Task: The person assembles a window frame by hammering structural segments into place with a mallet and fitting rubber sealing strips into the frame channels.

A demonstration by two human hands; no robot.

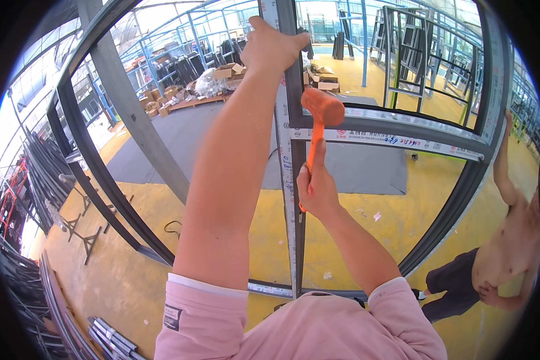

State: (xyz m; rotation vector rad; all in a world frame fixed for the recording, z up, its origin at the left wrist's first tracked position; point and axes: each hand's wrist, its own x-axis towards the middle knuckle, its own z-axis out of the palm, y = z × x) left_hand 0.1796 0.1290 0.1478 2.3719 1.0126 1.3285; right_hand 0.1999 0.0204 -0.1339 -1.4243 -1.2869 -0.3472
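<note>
A large dark metal window frame [450, 225] stands upright before me, with strips of printed protective film along its bars. My left hand [272, 47] reaches up and grips its vertical mullion [292, 96], thumb on the right side and fingers on the left. In my right hand [317, 186] is an orange rubber mallet [322, 108], held by the handle with the head up. The mallet's head appears in front of the joint between the mullion and a horizontal crossbar [378, 123]. Handwritten marks show on the film.
At the right a person [499, 270] stands with one raised hand on the frame's outer edge. A grey post [130, 108] rises at the left. Metal profiles [112, 337] lie on the yellow floor, near trestles [78, 234]. Cardboard boxes [229, 71] and frames [409, 63] stand farther back.
</note>
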